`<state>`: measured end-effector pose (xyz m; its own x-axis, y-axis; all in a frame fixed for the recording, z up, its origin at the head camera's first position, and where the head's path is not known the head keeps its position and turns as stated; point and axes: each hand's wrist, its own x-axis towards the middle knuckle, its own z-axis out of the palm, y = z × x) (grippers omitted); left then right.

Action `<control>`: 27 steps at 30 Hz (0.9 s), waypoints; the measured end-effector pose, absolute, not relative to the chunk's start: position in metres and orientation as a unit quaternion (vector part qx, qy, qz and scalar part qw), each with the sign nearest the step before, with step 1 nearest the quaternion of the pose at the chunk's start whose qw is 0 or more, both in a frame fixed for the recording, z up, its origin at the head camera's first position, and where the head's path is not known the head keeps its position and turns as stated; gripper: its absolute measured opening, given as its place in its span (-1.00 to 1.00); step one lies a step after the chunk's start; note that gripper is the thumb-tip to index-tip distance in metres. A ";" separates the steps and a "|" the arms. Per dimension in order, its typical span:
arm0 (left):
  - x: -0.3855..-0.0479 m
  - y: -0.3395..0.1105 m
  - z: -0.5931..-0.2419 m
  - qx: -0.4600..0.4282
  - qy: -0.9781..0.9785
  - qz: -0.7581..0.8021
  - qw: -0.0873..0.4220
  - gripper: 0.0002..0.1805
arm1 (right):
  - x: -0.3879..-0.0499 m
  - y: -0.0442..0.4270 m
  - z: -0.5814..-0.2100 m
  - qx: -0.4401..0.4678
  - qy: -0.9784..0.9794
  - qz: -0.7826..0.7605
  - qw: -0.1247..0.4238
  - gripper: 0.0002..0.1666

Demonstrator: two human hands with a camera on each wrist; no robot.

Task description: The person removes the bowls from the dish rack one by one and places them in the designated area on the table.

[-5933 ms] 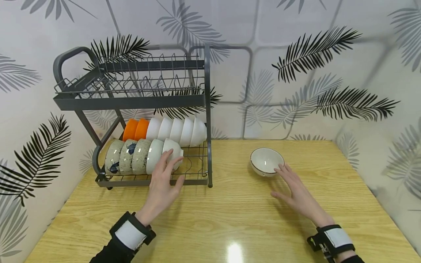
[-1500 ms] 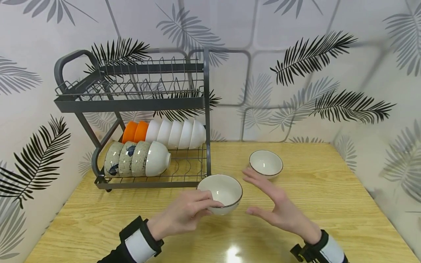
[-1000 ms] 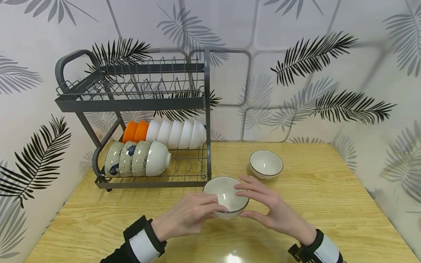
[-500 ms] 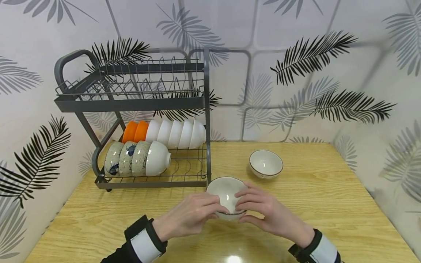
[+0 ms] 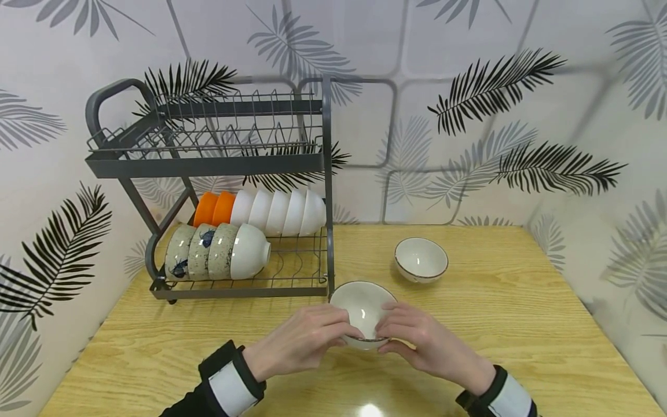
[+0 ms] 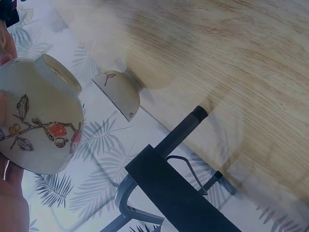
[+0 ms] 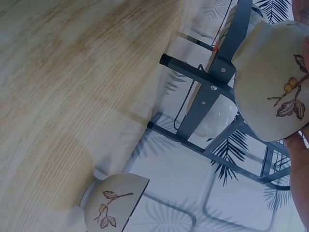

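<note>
Left wrist: pale bowl; sprig-painted, dark-rimmed

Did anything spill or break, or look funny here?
Nothing stands out. The held bowl and the other loose bowl look whole, the bowls in the rack line up neatly, and I see no spills.

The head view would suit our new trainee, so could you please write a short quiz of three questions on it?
1. True or false: the left hand and the right hand both hold the near bowl.

2. Multiple choice: how many orange bowls show in the rack?
A) one
B) two
C) four

3. Fill in the blank: the far bowl, to the right of the rack, stands upright on the ____.

Key: 1. True. 2. B. 3. Table.
</note>
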<state>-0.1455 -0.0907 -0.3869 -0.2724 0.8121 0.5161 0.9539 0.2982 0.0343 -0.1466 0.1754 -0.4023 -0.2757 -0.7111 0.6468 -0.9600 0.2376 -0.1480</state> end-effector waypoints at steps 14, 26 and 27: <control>-0.148 -0.089 -0.391 -0.562 -0.783 -0.172 0.203 -0.62 | -0.147 0.178 -0.405 0.552 -0.756 0.228 0.269 -0.66; -0.152 -0.092 -0.390 -0.523 -0.810 -0.194 0.182 -0.35 | -0.157 0.193 -0.403 0.524 -0.771 0.199 0.301 -0.60; -0.152 -0.093 -0.390 -0.519 -0.812 -0.195 0.181 -0.33 | -0.159 0.194 -0.403 0.523 -0.771 0.197 0.306 -0.59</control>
<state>-0.1521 -0.0935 -0.3902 -0.3960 0.7723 0.4967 0.9137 0.3853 0.1295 -0.1587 0.1945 -0.4028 -0.2657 -0.6856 0.6778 -0.9267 0.3755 0.0166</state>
